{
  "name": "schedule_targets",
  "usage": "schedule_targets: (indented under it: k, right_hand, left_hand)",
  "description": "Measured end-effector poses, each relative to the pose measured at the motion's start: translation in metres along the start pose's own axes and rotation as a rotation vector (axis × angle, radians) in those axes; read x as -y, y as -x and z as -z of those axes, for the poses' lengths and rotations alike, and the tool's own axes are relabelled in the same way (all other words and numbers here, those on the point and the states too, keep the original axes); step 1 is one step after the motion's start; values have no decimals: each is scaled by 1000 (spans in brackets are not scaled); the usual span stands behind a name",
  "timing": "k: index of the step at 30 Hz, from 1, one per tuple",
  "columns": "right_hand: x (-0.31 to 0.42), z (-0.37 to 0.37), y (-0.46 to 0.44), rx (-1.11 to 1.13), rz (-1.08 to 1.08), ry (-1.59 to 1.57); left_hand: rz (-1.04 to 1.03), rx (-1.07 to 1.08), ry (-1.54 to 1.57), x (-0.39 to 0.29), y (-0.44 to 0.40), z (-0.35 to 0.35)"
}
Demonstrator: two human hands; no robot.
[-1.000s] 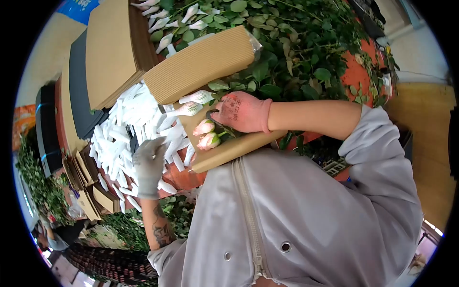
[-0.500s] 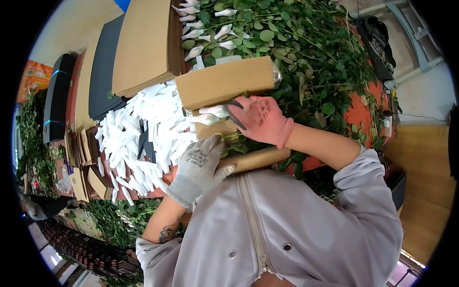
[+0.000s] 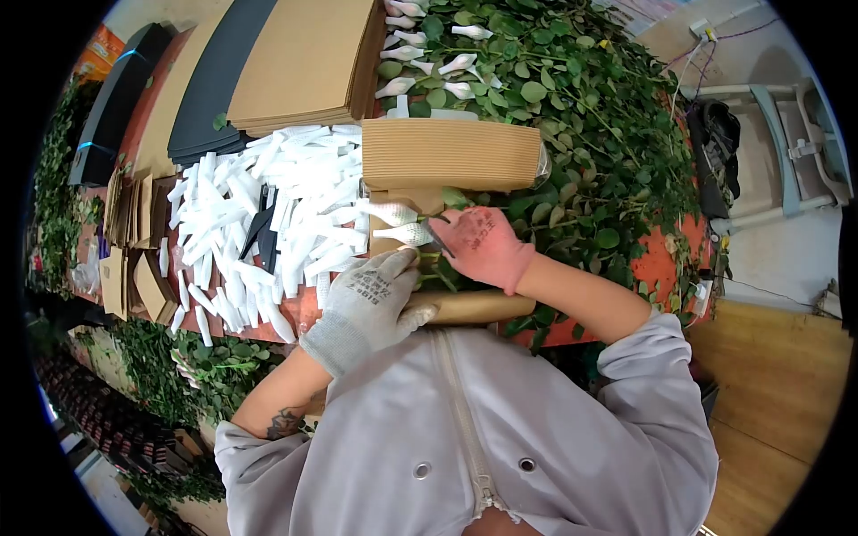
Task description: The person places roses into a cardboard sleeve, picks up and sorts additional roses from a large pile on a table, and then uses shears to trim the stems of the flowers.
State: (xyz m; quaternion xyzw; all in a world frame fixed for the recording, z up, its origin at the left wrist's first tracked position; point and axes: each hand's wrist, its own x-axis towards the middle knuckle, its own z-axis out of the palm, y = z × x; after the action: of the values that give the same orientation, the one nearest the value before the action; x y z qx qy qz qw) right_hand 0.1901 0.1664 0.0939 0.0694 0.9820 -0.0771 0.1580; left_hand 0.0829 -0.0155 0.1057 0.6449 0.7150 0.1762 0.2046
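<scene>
My left hand [image 3: 374, 295], in a grey glove, lies over brown cardboard and green stems, its fingers stretched forward and the thumb apart. My right hand [image 3: 487, 243], in a pink glove with dark fingertips, pinches a rose [image 3: 407, 234] just below its head. A white net sleeve covers that head. Right above it lies another netted rose [image 3: 386, 212]. Both heads point left on a sheet of cardboard [image 3: 409, 198]. Nearest my body, a curved brown cardboard edge [image 3: 478, 308] runs under my left thumb. My left hand hides part of the stems.
White net sleeves [image 3: 304, 192] are heaped on the left, with a black tool [image 3: 263, 234] among them. Corrugated cardboard [image 3: 451, 154] stands just beyond my hands. Cardboard stacks [image 3: 299, 62] are behind. Leafy rose stems [image 3: 581, 116] cover the right side. A chair [image 3: 778, 152] stands far right.
The view has shifted, so the table appears farther right. My right hand has brought its rose nearer my body, to the near side of the other netted rose. My left hand stays on the cardboard.
</scene>
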Motion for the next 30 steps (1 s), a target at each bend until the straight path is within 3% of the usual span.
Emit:
schedule_targets:
  k: [2, 4, 6, 7, 10, 12, 18, 20, 22, 24, 26, 29, 30]
  right_hand:
    - [2, -10, -7, -233, 10, -5]
    - [2, -13, -6, -170, -40, -32]
    - [2, -25, -2, -318, 69, 34]
    - [2, -24, -3, -317, 68, 35]
    - [2, -23, -3, -166, 25, 28]
    - [0, -29, -3, -277, 82, 69]
    - [-1, -33, -6, -179, 3, -48]
    - [-2, -33, -7, -164, -24, -22]
    - [-4, -44, -7, -283, 80, 28]
    - [-1, -37, -4, -225, 13, 9]
    - [-3, -40, -6, -263, 101, 9]
    - [1, -31, -4, -206, 95, 52]
    - [2, -31, -2, -207, 113, 61]
  left_hand:
    - [0, -19, 10, 2, 1, 1]
    - [-29, -35, -23, 1, 1, 4]
    - [-19, -86, 99, 14, 0, 4]
    - [-14, -136, 218, 23, -2, 5]
    - [133, -276, 123, 46, -15, 2]
    - [82, -287, 157, 46, -23, 1]
    - [29, -330, 162, 74, -29, -4]
    - [83, -358, 117, 77, -20, -6]
    - [124, -324, 138, 85, -10, 1]
    - [247, -371, -116, 118, 5, 8]
    - [417, -300, -124, 99, 11, 32]
    - [63, -220, 11, 41, -5, 43]
    - [57, -143, 33, 14, -14, 48]
